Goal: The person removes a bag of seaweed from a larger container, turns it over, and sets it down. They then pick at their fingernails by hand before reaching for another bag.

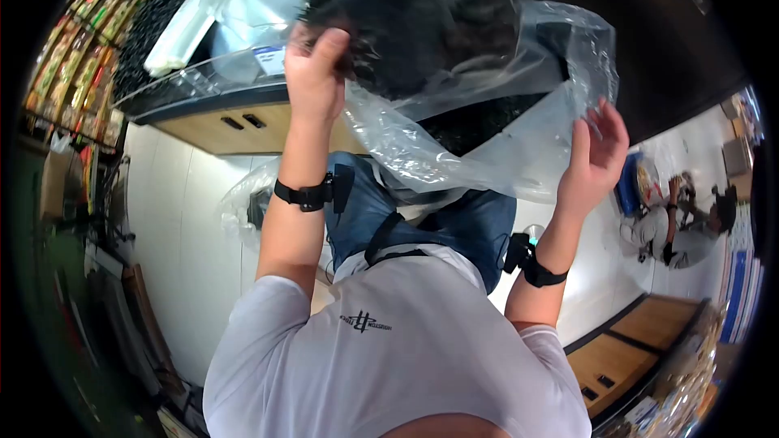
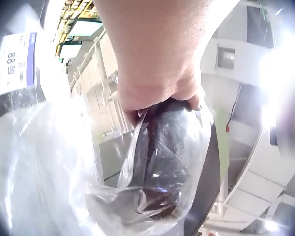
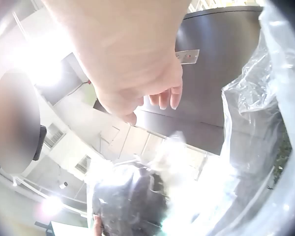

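Observation:
My left hand [image 1: 315,73] grips the side of a clear plastic bag [image 1: 414,20] packed with dark, nearly black contents, whose kind does not show. In the left wrist view its fingers close around the gathered plastic [image 2: 172,142]. Below and to the right spreads a large clear plastic sheet or bag [image 1: 519,150] with a wide mouth and dark green-black material [image 1: 479,122] inside. At the right edge of that mouth is my right hand [image 1: 599,150], its fingers loosely bent beside the plastic. The right wrist view shows nothing between those fingers [image 3: 162,98].
A display counter with wooden doors [image 1: 235,126] and a clear front panel stands ahead, bearing a price label [image 2: 14,64]. Another plastic bag [image 1: 247,203] lies on the floor at left. A person [image 1: 673,227] crouches at right. Stocked shelves [image 1: 69,65] line the far left.

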